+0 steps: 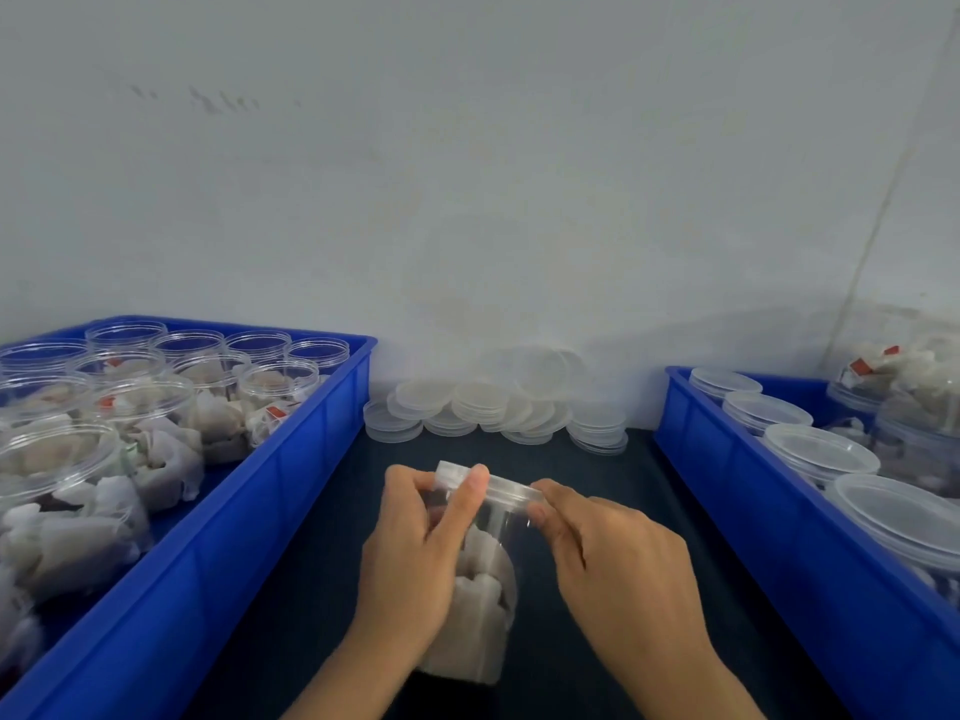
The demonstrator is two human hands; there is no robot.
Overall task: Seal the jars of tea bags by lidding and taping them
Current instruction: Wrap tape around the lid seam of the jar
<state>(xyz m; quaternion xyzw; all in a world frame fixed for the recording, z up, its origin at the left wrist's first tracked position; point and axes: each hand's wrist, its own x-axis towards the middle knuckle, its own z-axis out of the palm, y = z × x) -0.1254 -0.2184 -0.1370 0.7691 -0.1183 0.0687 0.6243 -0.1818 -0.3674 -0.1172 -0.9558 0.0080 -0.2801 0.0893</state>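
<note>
A clear plastic jar (pixel 480 605) full of white tea bags is held tilted over the dark table, its translucent lid (pixel 506 488) on top. My left hand (pixel 415 553) grips the jar's upper part, thumb pressed on the lid's rim. My right hand (pixel 608 558) pinches the lid's right edge with its fingertips. No tape can be made out. The jar's left side is hidden behind my left hand.
A blue crate (pixel 270 517) on the left holds several open jars of tea bags. A blue crate (pixel 769 543) on the right holds several lidded jars. Loose translucent lids (pixel 493 402) are stacked against the wall behind the dark table (pixel 311 605).
</note>
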